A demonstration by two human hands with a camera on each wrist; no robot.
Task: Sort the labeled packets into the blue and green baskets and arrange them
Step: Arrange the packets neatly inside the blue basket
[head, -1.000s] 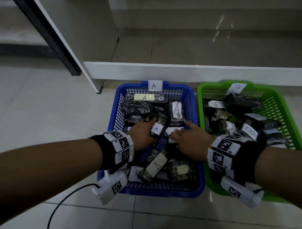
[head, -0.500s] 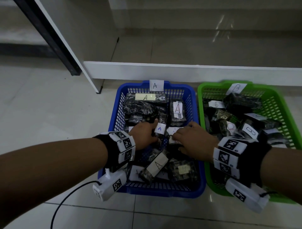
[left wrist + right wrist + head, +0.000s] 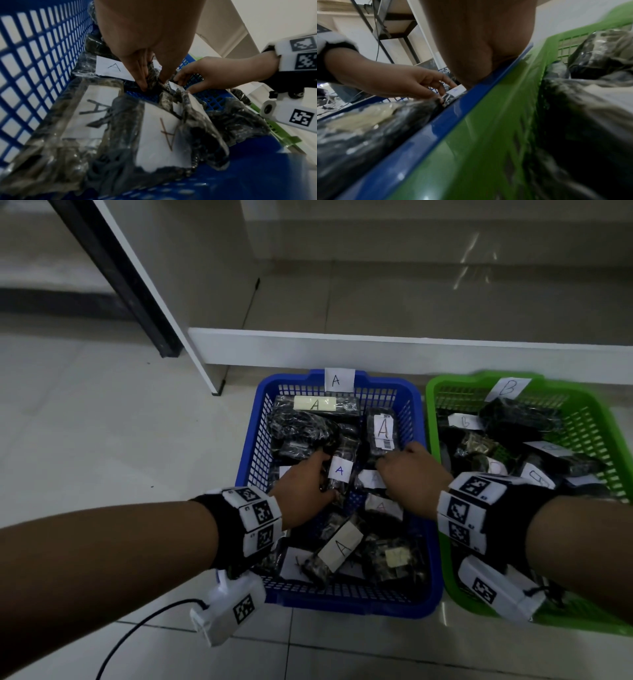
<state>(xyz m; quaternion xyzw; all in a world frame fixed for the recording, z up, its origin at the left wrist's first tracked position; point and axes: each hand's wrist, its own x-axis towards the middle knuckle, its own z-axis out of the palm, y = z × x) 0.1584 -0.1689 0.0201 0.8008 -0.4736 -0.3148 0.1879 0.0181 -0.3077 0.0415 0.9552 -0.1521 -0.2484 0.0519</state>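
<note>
Both hands are down inside the blue basket (image 3: 251,446), which sits on the floor touching the green basket (image 3: 603,440). The left hand (image 3: 301,491) has its fingers (image 3: 142,75) curled onto a dark plastic packet with a blue "A" label (image 3: 339,470), pinching the crinkled wrap near the basket floor. The right hand (image 3: 411,477) is just beside it, fingers bent down among the neighbouring packets (image 3: 373,479); whether they actually hold one cannot be told from these views.

Every label visible in the blue basket reads A, and the green one shows B labels, so the sorting looks mostly done and this is likely the arranging.

The likely risks lie right at the fingers. The wrap is slick and loose, so a pinch on a fold alone may slip or tear the plastic. Packets overlap beneath and beside both hands, so lifting one may drag or flip its neighbours and hide their labels. With the hands this close together, they may tug the same packet against each other.
</note>
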